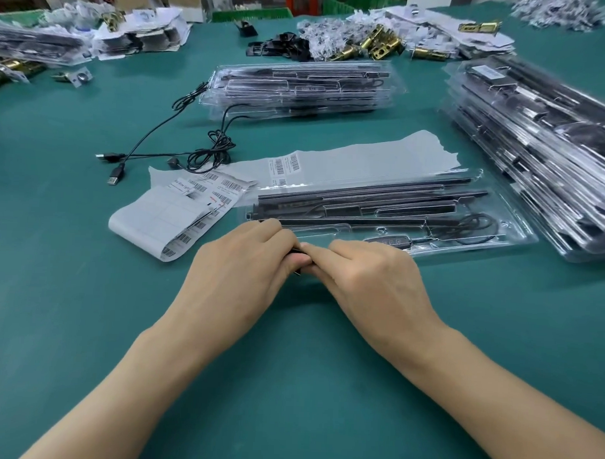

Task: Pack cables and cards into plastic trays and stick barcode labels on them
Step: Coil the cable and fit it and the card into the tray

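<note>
On the green table [69, 290], a curled strip of barcode labels [178, 218] lies at the left, with loose black USB cables [194, 150] behind it. The left hand [245, 261] and right hand [371, 269] meet at the near edge of a clear plastic tray [517, 237], the fingers of both curled in, pinching 1 small dark piece [298, 254] that is mostly hidden. The tray holds black rods [364, 197] and a coiled cable [476, 228]. 1 stack of filled trays [299, 88] sits behind, another stack [537, 151] at the right
</note>
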`<state>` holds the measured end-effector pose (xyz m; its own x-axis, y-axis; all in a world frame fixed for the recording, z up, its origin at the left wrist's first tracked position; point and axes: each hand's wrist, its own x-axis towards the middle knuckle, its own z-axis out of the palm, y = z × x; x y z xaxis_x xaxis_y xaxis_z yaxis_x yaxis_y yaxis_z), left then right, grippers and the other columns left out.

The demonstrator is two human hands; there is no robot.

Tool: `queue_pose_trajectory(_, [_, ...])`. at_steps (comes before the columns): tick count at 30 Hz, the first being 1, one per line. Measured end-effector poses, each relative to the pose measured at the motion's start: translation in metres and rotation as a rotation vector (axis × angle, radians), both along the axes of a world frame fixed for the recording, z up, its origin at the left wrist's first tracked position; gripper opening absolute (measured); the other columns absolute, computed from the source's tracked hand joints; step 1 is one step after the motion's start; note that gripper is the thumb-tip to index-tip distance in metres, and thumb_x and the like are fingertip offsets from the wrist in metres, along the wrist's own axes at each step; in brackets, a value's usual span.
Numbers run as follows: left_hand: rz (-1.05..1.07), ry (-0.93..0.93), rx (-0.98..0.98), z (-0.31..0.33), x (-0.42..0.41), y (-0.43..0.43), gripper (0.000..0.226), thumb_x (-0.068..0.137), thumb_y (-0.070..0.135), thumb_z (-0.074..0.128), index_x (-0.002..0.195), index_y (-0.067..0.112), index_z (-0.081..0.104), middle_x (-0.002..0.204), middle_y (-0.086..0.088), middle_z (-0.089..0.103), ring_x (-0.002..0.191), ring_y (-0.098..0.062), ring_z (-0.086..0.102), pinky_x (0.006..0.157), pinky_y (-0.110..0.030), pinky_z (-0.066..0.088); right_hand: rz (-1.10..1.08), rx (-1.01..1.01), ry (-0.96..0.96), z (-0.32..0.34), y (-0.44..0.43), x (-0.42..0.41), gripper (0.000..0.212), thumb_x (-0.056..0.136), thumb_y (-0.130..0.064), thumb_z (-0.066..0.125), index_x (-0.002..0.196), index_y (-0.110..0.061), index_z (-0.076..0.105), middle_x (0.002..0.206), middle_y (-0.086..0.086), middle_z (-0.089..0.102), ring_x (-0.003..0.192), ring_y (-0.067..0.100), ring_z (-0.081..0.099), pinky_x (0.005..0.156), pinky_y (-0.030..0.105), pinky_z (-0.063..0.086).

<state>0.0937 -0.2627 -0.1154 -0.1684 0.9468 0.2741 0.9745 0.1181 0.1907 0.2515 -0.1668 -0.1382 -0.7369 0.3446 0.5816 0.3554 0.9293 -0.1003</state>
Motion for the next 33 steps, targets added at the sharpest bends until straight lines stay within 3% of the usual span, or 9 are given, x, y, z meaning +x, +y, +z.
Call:
queue_pose_trajectory(2, [0.01,-0.009,0.013,0.002,0.0,-0.001,0.052,0.106,0.053,0.027,0.095,0.022,0.067,0.089,0.009,0.058,0.088,-0.018,0.059,0.061,-0.04,0.051,-0.042,-0.145,-0.008,0.004,-0.002,0.003,0.017,0.098,-0.032,0.069,0.105,-0.02,0.078,0.068,-0.005,0.062,0.059,0.018,0.058,0.054,0.037,0.052])
queue_pose_trajectory(4, [0.032,-0.022,0.032,0.004,0.0,-0.001,0.049,0.104,0.052,0.029,0.095,0.022,0.066,0.088,0.009,0.056,0.086,-0.019,0.058,0.059,-0.036,0.046,-0.147,-0.554,0.108,0.01,-0.007,0.012,0.015,0.096,-0.041,0.068,0.104,-0.03,0.075,0.072,-0.009,0.069,0.06,0.008,0.06,0.06,0.028,0.051])
queue_pose_trajectory(8, [0.055,-0.103,0.026,0.003,-0.002,-0.001,0.048,0.101,0.051,0.03,0.096,0.019,0.066,0.088,0.007,0.056,0.084,-0.022,0.057,0.068,-0.042,0.048,-0.241,-1.562,0.304,0.012,-0.038,0.015,0.021,0.1,-0.037,0.061,0.094,-0.019,0.07,0.072,0.004,0.075,0.04,0.012,0.055,0.036,0.023,0.039])
queue_pose_trajectory(11, [0.059,-0.172,0.064,0.002,0.001,-0.001,0.044,0.102,0.047,0.036,0.094,0.016,0.067,0.087,0.004,0.058,0.081,-0.026,0.059,0.071,-0.045,0.048,-0.155,-1.904,0.421,0.017,-0.057,-0.002,0.026,0.105,-0.034,0.054,0.107,-0.012,0.066,0.085,0.011,0.078,0.05,0.018,0.066,0.039,0.025,0.048])
queue_pose_trajectory(15, [0.091,-0.289,0.07,0.0,0.004,0.0,0.034,0.101,0.041,0.045,0.092,0.017,0.068,0.087,0.004,0.06,0.083,-0.025,0.059,0.075,-0.046,0.049,-0.099,-1.993,0.523,0.022,-0.064,-0.026,0.037,0.11,-0.03,0.046,0.105,-0.003,0.07,0.093,0.012,0.077,0.056,0.016,0.067,0.05,0.026,0.055])
queue_pose_trajectory(21, [0.061,-0.419,-0.038,0.004,0.0,-0.001,0.034,0.102,0.037,0.04,0.081,0.023,0.063,0.081,0.007,0.058,0.084,-0.015,0.055,0.08,-0.039,0.044,-0.22,-1.949,0.621,0.026,-0.065,-0.038,0.031,0.107,-0.02,0.052,0.086,-0.009,0.071,0.075,-0.001,0.074,0.048,0.01,0.061,0.043,0.02,0.048])
queue_pose_trajectory(26, [0.004,-0.428,-0.164,0.015,-0.007,-0.005,0.04,0.105,0.031,0.041,0.071,0.017,0.057,0.075,0.002,0.054,0.078,-0.011,0.052,0.075,-0.036,0.04,-0.301,-1.974,0.698,0.028,-0.065,-0.044,0.025,0.106,-0.014,0.054,0.091,-0.005,0.072,0.072,0.002,0.073,0.051,0.011,0.065,0.045,0.022,0.051])
queue_pose_trajectory(29, [0.002,-0.461,-0.229,0.018,-0.009,-0.008,0.039,0.105,0.032,0.04,0.085,0.017,0.069,0.083,0.001,0.058,0.083,-0.009,0.055,0.083,-0.034,0.042,-0.338,-2.007,0.759,0.027,-0.067,-0.046,0.027,0.105,-0.011,0.053,0.086,-0.007,0.071,0.068,0.0,0.072,0.055,0.011,0.069,0.048,0.022,0.053])
queue_pose_trajectory(33, [0.053,-0.372,-0.261,0.019,-0.008,-0.01,0.03,0.104,0.037,0.046,0.114,0.037,0.074,0.089,0.006,0.058,0.092,-0.014,0.058,0.087,-0.043,0.047,-0.343,-2.114,0.793,0.029,-0.071,-0.044,0.026,0.104,-0.01,0.052,0.089,-0.008,0.073,0.077,0.002,0.078,0.063,0.013,0.074,0.052,0.022,0.056])
